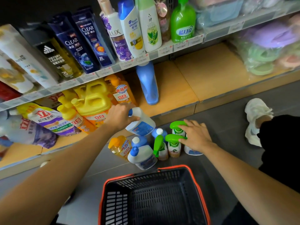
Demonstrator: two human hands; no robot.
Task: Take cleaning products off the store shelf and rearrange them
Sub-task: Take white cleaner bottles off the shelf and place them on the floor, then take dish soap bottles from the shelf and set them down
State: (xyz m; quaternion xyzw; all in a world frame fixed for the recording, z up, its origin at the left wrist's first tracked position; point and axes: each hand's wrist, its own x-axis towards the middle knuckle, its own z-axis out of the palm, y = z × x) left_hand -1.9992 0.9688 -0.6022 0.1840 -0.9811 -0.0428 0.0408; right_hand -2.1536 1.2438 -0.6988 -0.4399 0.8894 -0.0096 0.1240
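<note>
Left hand (121, 116) round white bottle (141, 123) — outstretched

Basket (154, 189): black mesh, orange rim, sitting on grey floor (219, 114).
Sneaker (256, 117): white, resting on floor at right.
Wrapped bowls (267, 46): pastel, lying stacked on right shelf (211, 73).

Right hand (197, 137) hides top of white bottle (193, 151).
</note>
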